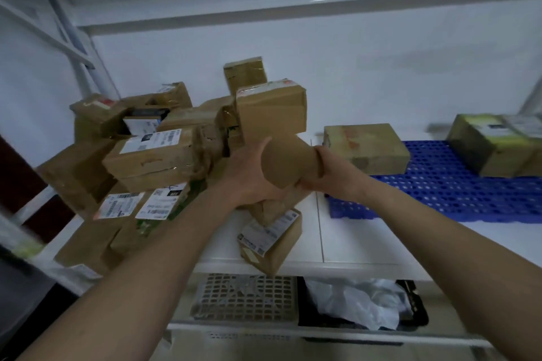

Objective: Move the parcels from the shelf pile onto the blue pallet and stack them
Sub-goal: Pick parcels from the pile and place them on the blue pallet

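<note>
**A:** What do my hands have?

**B:** I see both on one brown parcel, held up in the air. My left hand cups its near left side with the fingers curled round it; my right hand grips its right end, fingers wrapped under. The frame is blurred, so I cannot tell the parcel's exact shape.

**A:** Where is that relative to the blue pallet?

**B:** Just left of the blue pallet and above the white shelf the pallet lies on. I count two parcels on the pallet: one box at its left rear and one box at its far right, well apart.

**A:** And the pile?

**B:** The pile sits further left of the pallet; I cannot count its boxes reliably. One labelled box lies alone at the shelf's front edge, between pile and pallet. Below the shelf, left of the pallet, I see two crates, a pale one and a black one.
</note>
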The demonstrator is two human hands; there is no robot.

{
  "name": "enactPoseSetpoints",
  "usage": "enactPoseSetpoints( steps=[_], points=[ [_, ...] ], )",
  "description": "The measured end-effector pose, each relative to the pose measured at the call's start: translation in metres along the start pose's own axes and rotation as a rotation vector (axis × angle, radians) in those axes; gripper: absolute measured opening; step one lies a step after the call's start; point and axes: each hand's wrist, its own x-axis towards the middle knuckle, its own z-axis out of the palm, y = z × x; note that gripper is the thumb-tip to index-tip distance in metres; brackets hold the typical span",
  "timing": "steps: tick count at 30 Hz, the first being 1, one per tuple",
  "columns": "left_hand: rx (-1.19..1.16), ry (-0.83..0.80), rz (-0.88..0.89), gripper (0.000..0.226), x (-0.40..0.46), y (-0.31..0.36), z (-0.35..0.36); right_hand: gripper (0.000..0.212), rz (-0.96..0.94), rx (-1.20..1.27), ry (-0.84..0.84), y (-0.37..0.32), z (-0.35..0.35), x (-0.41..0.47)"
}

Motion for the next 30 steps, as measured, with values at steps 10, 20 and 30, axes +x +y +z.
enactPoseSetpoints(
  steps=[10,20,30],
  points=[
    [0.138,-0.187,0.159,0.122,0.057,0.104,0.095,0.095,0.140,-0.084,0.155,0.101,-0.079,-0.058],
    [0.011,-0.312,0.193,0.128,0.094,0.186,0.180,0.108,0.340,-0.075,0.263,0.200,-0.151,-0.093],
    [0.061,-0.404,0.262,0.109,0.136,0.184,0.191,0.107,0.498,-0.037,0.256,0.226,-0.144,-0.084]
  ],
)
